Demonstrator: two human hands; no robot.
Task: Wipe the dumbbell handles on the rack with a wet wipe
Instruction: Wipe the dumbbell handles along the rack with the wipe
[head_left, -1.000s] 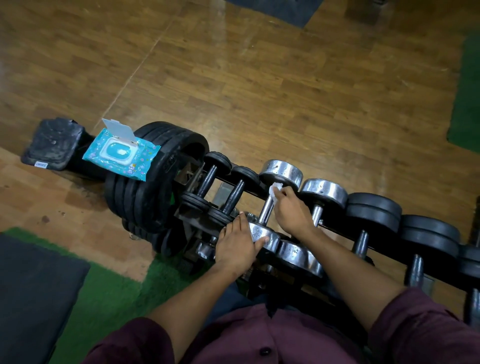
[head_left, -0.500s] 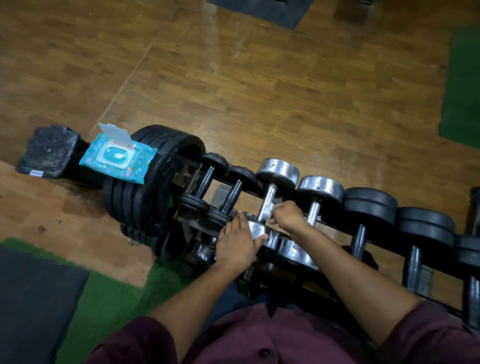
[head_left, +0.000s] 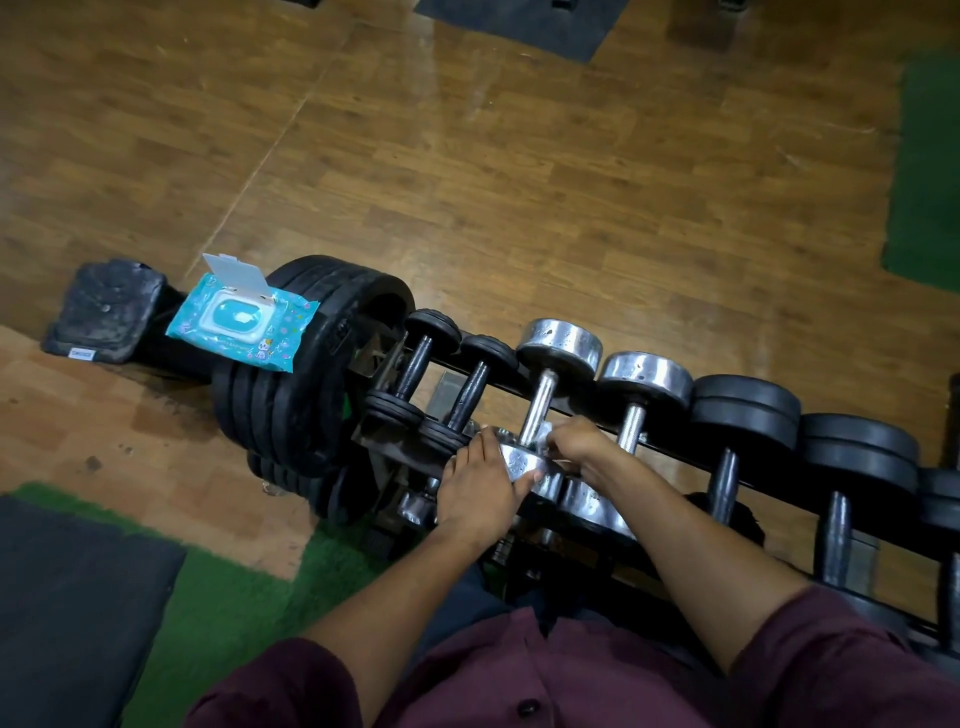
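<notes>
I am holding the crumpled white wet wipe (head_left: 544, 435) in my right hand (head_left: 582, 446), its fingers curled round the near end of the polished chrome dumbbell handle (head_left: 537, 410), right where the bar meets the near chrome head (head_left: 524, 465). The bar's long axis is running away from me and a little to the right, up towards the far chrome head (head_left: 560, 343), so nearly all of its bare length is lying beyond my knuckles; I judge the coming stroke has to slide outward along that line. My left hand (head_left: 478, 491) is lying flat over the near head, fingers straight and together with the thumb against the rim, pressing it down and gripping nothing, which should be keeping the round weight from rolling. My right hand is the nearer one to the next chrome dumbbell handle (head_left: 632, 427), which is lying just beside it to the right and parallel. The black metal rack (head_left: 670, 452) is carrying the whole row, with black rubber dumbbells on either side set close, so there is little room sideways between bars. To the left, the blue wet-wipe packet (head_left: 241, 325) is sitting with its flap open on a stack of black weight plates (head_left: 311, 395), well apart from my hands, above the glossy brown wooden floor (head_left: 519, 182).
</notes>
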